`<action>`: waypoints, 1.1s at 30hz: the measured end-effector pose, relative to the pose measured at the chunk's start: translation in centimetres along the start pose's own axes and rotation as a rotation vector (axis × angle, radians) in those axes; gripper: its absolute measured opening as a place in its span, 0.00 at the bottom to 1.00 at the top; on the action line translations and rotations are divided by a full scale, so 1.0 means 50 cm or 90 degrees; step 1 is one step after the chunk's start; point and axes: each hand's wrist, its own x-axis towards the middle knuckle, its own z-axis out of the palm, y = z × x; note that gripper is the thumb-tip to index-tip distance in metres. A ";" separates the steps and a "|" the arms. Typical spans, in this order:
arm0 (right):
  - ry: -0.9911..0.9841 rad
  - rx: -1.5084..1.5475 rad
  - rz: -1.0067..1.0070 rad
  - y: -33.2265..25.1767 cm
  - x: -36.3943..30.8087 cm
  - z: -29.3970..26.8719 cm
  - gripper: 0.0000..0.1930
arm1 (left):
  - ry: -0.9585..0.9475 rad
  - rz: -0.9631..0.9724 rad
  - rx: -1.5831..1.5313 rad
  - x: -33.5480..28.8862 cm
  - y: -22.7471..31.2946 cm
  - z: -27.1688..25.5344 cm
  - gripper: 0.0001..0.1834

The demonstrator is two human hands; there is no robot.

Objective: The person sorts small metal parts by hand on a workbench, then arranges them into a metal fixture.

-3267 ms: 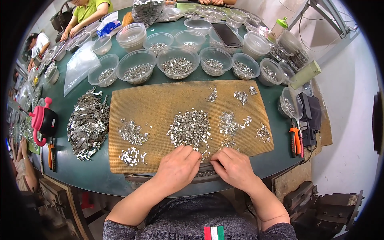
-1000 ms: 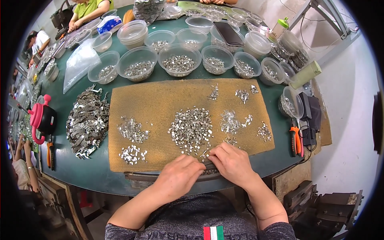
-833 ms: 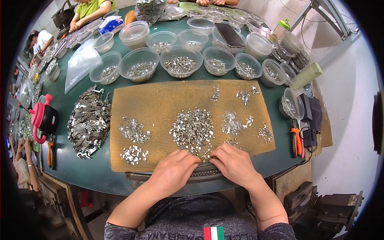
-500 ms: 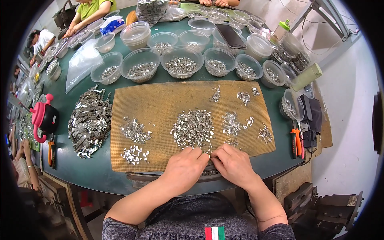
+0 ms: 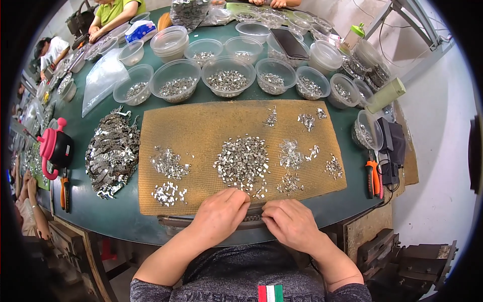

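My left hand (image 5: 219, 215) is closed with fingertips together, at the lower edge of a tan textured mat (image 5: 211, 121). Whatever it may pinch is too small to make out. To its right, my right hand (image 5: 292, 224) has curled fingers by a long dark metal bar (image 5: 250, 221) along the table edge; what they grip, if anything, is hidden. Just beyond the hands lies a large pile of small silver metal pieces (image 5: 242, 160). Smaller piles of slim pieces (image 5: 290, 154) sit to its right, and shiny flakes (image 5: 169, 194) to its left.
Clear plastic bowls (image 5: 228, 78) of metal bits line the mat's far side. A heap of silver linked strips (image 5: 112, 153) lies left, near a pink-and-black pot (image 5: 54, 148). Orange-handled pliers (image 5: 372, 178) rest right. A phone (image 5: 290, 44) sits on bowls; other people work beyond.
My left hand has drawn back to the left and slightly nearer. My right hand has also come nearer, widening the gap between them and uncovering the small pile ahead of it.
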 end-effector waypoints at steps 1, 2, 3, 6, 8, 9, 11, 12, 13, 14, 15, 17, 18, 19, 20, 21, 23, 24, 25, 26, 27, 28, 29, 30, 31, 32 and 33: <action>0.000 0.000 0.000 -0.003 0.001 0.003 0.11 | 0.006 -0.009 -0.019 -0.004 0.000 -0.002 0.07; 0.002 0.007 -0.002 -0.006 0.002 0.007 0.10 | 0.007 -0.009 -0.019 -0.007 0.001 -0.006 0.07; 0.005 0.013 -0.003 -0.007 0.004 0.010 0.10 | 0.007 -0.013 -0.026 -0.008 0.004 -0.010 0.07; -0.007 -0.008 -0.019 -0.008 0.007 0.020 0.10 | 0.005 -0.016 -0.046 -0.017 0.002 -0.015 0.07; -0.016 -0.005 -0.014 -0.010 0.010 0.017 0.09 | 0.004 -0.015 -0.059 -0.025 0.001 -0.019 0.08; -0.024 0.001 -0.009 -0.010 0.012 0.016 0.09 | 0.000 -0.028 -0.064 -0.031 0.002 -0.023 0.08; -0.031 0.016 -0.008 -0.004 0.018 0.010 0.08 | -0.002 -0.042 -0.068 -0.039 0.001 -0.025 0.08; -0.035 0.027 -0.002 -0.001 0.020 0.004 0.08 | 0.018 -0.028 -0.067 -0.041 0.001 -0.024 0.07; -0.035 0.025 -0.003 0.003 0.020 0.002 0.08 | 0.037 -0.015 -0.067 -0.042 0.001 -0.024 0.06; -0.005 0.008 0.026 0.009 0.019 0.002 0.07 | 0.038 -0.014 -0.068 -0.043 0.002 -0.026 0.06; 0.025 -0.008 0.054 0.017 0.019 0.003 0.07 | 0.029 -0.022 -0.067 -0.044 0.005 -0.029 0.06; 0.040 -0.001 0.078 0.034 0.021 0.010 0.07 | 0.021 -0.030 -0.065 -0.043 0.007 -0.032 0.05; 0.039 -0.019 0.095 0.041 0.022 0.015 0.07 | 0.021 -0.031 -0.064 -0.043 0.008 -0.032 0.05; 0.038 -0.036 0.111 0.044 0.023 0.017 0.07 | 0.021 -0.032 -0.062 -0.042 0.008 -0.031 0.06; 0.038 -0.037 0.112 0.042 0.026 0.018 0.07 | 0.021 -0.031 -0.063 -0.041 0.009 -0.030 0.06; 0.034 -0.072 0.104 0.037 0.032 0.023 0.07 | 0.017 -0.030 -0.067 -0.040 0.010 -0.028 0.06; 0.029 -0.105 0.097 0.030 0.039 0.030 0.07 | 0.011 -0.029 -0.072 -0.038 0.012 -0.022 0.06; 0.026 -0.119 0.090 0.028 0.042 0.032 0.06 | 0.006 -0.019 -0.078 -0.037 0.012 -0.019 0.06; 0.024 -0.134 0.084 0.027 0.043 0.034 0.06 | 0.000 -0.009 -0.085 -0.036 0.013 -0.016 0.06; 0.023 -0.133 0.085 0.027 0.043 0.036 0.06 | -0.001 -0.010 -0.086 -0.036 0.013 -0.010 0.06; 0.030 -0.134 0.078 0.028 0.042 0.038 0.07 | -0.010 0.003 -0.070 -0.037 0.014 -0.004 0.07; 0.037 -0.135 0.071 0.029 0.041 0.039 0.07 | -0.019 0.016 -0.054 -0.037 0.016 0.001 0.07; 0.037 -0.134 0.071 0.029 0.041 0.040 0.07 | -0.019 0.015 -0.054 -0.035 0.019 0.003 0.07; 0.034 -0.137 0.070 0.030 0.041 0.041 0.08 | -0.033 0.024 -0.041 -0.032 0.022 0.004 0.07; 0.031 -0.139 0.068 0.031 0.041 0.041 0.08 | -0.047 0.032 -0.027 -0.030 0.024 0.004 0.07; 0.031 -0.138 0.069 0.031 0.040 0.041 0.08 | -0.048 0.032 -0.028 -0.030 0.024 0.005 0.07; 0.026 -0.134 0.071 0.032 0.040 0.040 0.08 | -0.048 0.035 -0.028 -0.030 0.024 0.006 0.08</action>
